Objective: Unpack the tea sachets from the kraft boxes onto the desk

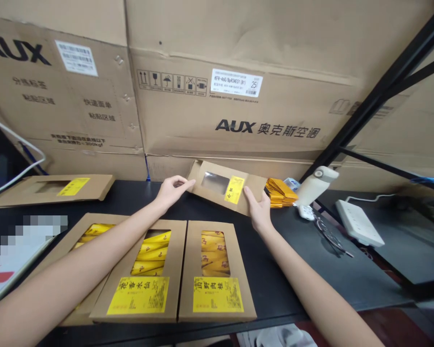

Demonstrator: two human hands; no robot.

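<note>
Forearms (pixel 321 289) foremost, window box (pixel 220 185) at centre

Gripped at right end by partly closed right hand (pixel 258 207); touched at left end by curled left hand (pixel 173 190), grip unclear. At three o'clock from it, orange packets (pixel 282 193); at six, filled boxes (pixel 192 260).

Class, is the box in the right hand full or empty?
The box looks empty: its window shows no contents; the rest inside is hidden.

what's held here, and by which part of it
A cardboard box: right hand at the end beside its yellow label, left hand touching the opposite end.
</note>
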